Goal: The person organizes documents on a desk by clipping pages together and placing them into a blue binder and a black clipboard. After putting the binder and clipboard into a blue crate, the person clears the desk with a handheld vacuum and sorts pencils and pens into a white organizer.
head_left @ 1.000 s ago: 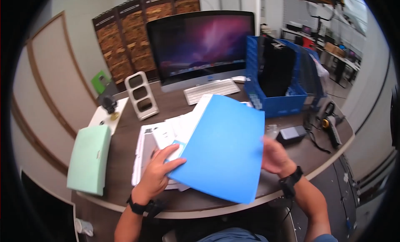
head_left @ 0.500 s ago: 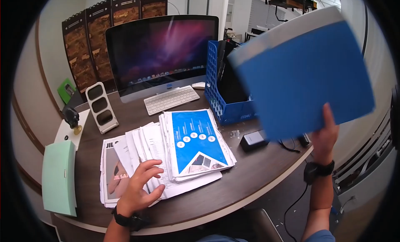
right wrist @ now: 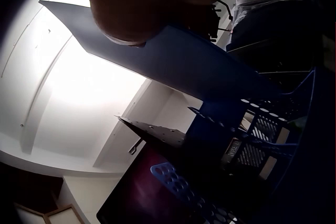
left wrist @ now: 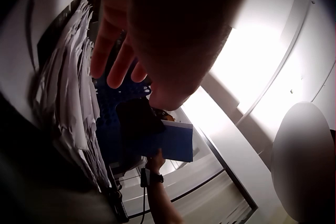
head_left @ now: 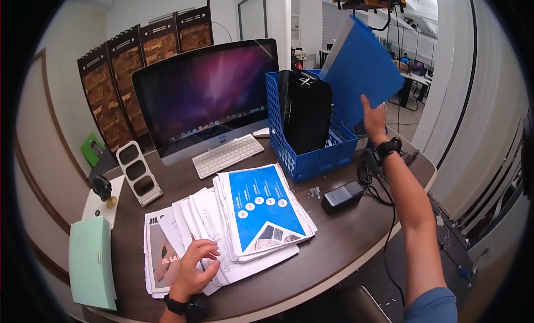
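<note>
My right hand [head_left: 375, 121] grips a blue folder [head_left: 364, 67] by its near edge, thumb flat along its face. The folder stands tilted at the right part of a blue perforated file rack [head_left: 320, 166]; in the right wrist view its lower end overlaps the rack's compartments. A black clipboard [head_left: 306, 111] with a metal clip stands in the rack's left section. My left hand [head_left: 193, 270], fingers loosely bent and holding nothing, hovers at the near edge of a spread of papers [head_left: 203, 220]. On top of these lies a blue-and-white printed sheet [head_left: 256, 200].
Behind the papers stand a keyboard [head_left: 228, 156] and a monitor [head_left: 206, 100]. A black box [head_left: 342, 198] and dark cables [head_left: 378, 184] lie before the rack. At the left are a mint-green case [head_left: 92, 262] and a white three-slot holder [head_left: 137, 173].
My right hand has lifted the blue folder off the papers and carried it right and back to the file rack. My left hand has let go of it and stays over the papers.
</note>
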The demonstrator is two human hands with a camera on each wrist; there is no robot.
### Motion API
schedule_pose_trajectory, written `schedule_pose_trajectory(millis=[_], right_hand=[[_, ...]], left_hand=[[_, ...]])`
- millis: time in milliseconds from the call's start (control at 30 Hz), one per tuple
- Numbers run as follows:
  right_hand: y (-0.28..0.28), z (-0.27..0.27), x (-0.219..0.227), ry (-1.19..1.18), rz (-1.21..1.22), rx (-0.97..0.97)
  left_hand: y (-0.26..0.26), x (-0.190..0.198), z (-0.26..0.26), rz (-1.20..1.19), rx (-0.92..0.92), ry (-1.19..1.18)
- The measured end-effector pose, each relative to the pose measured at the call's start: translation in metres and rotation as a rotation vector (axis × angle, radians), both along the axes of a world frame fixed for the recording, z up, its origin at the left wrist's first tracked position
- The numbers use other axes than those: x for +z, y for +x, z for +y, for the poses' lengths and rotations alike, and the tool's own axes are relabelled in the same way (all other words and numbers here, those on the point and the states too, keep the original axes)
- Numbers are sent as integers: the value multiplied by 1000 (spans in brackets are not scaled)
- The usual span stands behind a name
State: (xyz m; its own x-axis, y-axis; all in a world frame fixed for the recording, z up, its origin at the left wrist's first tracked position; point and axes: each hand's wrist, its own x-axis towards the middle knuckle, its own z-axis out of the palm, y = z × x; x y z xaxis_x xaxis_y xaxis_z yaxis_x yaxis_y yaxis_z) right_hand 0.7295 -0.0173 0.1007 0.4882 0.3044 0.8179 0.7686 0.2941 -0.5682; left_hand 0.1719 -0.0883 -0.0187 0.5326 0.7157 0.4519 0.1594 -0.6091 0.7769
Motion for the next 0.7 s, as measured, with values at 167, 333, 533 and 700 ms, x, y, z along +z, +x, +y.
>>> schedule_pose_trajectory(millis=[167,333,533,700], right_hand=[[19,26,-57,-133,-8,110],[27,27,-71,-445,24,165],[50,-10,-32,-347,343,407],[94,-20,-25,-374,13,-194]], left_hand=[[-3,-5,1,18,14,-47],[-1,-5,0,44,-8,-87],[-4,-5,0,103,6,-59],[-2,-6,2,128,7,-57]])
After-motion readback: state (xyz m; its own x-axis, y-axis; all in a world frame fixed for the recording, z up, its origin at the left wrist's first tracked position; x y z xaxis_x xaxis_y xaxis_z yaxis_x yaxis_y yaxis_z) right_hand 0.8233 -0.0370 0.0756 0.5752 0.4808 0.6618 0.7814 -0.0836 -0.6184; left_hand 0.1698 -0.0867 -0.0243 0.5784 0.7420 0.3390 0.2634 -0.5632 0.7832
